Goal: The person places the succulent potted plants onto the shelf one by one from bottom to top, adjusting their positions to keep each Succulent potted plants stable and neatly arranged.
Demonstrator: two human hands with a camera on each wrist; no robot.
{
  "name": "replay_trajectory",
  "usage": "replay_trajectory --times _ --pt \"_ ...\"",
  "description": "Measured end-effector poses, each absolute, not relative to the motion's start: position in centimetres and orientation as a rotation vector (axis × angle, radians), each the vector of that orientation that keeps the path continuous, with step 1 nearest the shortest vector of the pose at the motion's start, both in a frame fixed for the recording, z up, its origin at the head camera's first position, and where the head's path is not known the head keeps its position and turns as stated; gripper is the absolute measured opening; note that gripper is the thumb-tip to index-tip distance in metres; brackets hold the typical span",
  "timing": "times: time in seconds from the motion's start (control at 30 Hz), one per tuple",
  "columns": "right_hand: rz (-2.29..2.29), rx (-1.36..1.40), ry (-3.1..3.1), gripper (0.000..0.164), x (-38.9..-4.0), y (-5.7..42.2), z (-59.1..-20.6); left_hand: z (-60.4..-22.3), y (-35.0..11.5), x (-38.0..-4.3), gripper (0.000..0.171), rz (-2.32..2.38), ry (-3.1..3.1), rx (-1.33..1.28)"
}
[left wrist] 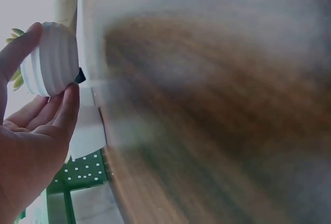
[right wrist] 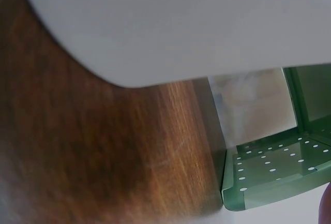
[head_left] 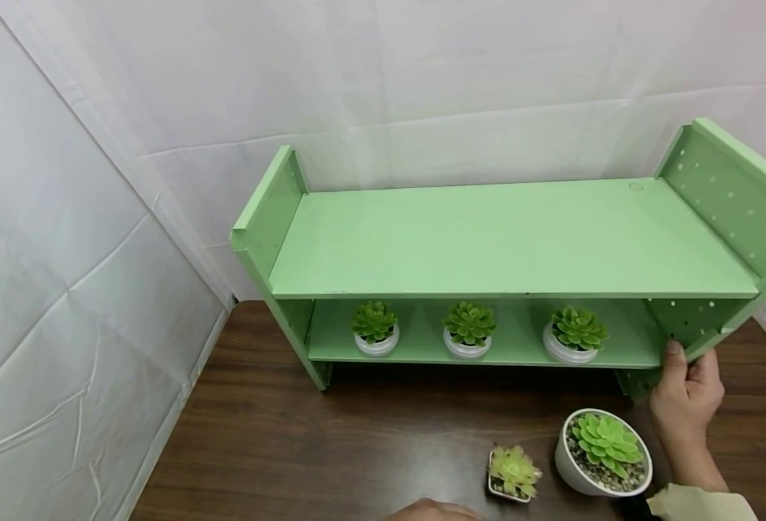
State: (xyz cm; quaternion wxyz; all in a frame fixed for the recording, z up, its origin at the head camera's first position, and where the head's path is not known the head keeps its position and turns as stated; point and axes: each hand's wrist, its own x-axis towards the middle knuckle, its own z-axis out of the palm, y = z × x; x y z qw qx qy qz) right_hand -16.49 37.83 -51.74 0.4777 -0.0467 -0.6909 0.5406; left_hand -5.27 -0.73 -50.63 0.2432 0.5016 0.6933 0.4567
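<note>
**Ribbed white pot [left wrist: 59, 61] in the left hand [left wrist: 31, 154], green shelf [head_left: 513, 239] gripped by the right hand [head_left: 688, 396]**

At the far left, a creased white cloth [head_left: 64, 253] borders the dark wood-grained table [head_left: 246, 449]. On the table stands the green shelf, pale and smooth on top, with two boards between upright side panels; the right panel is dotted with small round holes.

On its lower board, leftmost of a spaced row, sits the first succulent [head_left: 375, 325], its pointed green leaves in a rosette above a round white pot.

Next, at the bottom edge, only the back of the left hand enters the head view. The left wrist view shows it pinching the ribbed white pot between thumb and fingers; the sides are banded, and a few green leaf tips poke out past the thumb.

Further right, the second succulent [head_left: 470, 325] matches the first. In front, on the table, is a yellowish-green plant [head_left: 515, 469] in a small square white pot. The third succulent [head_left: 577, 329] ends the shelf row.

Just beside the square pot stands a larger round white pot [head_left: 578, 474], holding pebbles and a bright green rosette. Rightmost, the right hand grips the front edge of the shelf's right panel, thumb on its inner side.
</note>
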Motion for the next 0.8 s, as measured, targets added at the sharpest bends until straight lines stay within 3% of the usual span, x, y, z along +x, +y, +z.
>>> replay_trajectory --times 0.23,0.57,0.8 --pt "1.308 -0.114 -1.693 0.031 -16.5 37.7 -51.6 -49.6 -0.9 -5.8 0.038 1.352 1.777 1.336" --pt "1.316 -0.106 -1.691 0.031 -16.4 37.6 -51.4 -47.9 -0.9 -6.6 0.037 1.154 1.956 1.370" --pt "1.343 -0.110 -1.680 0.030 -15.4 36.0 -49.7 -47.4 -1.0 -6.5 0.040 1.137 2.055 1.461"
